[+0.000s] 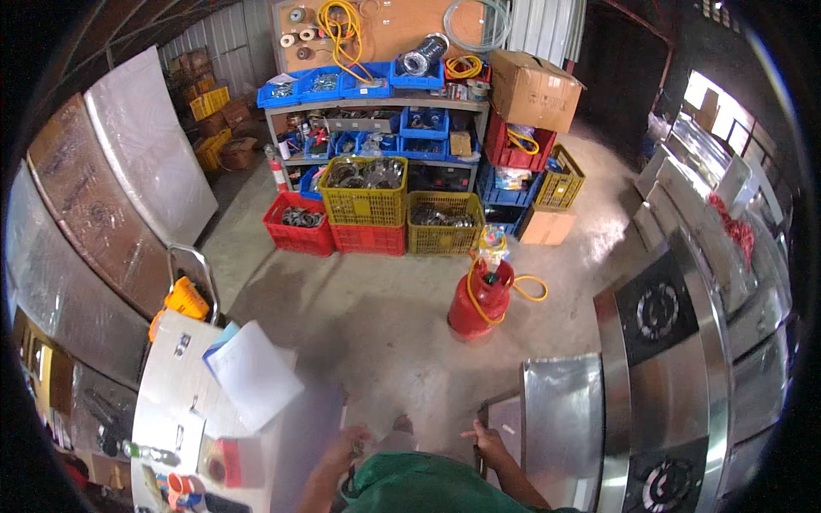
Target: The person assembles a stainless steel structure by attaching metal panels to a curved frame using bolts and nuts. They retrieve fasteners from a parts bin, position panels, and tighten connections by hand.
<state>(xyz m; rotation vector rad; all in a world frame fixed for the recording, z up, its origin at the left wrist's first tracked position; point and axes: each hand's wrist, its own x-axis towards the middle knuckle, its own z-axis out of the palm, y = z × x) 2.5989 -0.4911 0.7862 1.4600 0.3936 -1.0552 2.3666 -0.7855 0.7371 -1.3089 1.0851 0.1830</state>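
My left hand (349, 443) hangs low at the picture's bottom, beside the right edge of a white table (158, 376). It is smeared by motion, and its fingers do not show clearly. On the other side of my green shirt (419, 483), my right hand (491, 443) has its fingers apart with nothing in them. A flat metal panel (562, 410) lies just right of that hand. White sheets of paper (254, 374) lie on the table to my left.
Ahead stands a red gas cylinder (481, 306) with a yellow hose. Behind it, a shelf (376, 104) holds blue bins, with yellow crates (363, 198) and red crates in front. A steel gas cooktop (671, 398) runs along my right. Wrapped panels (103, 171) lean at left.
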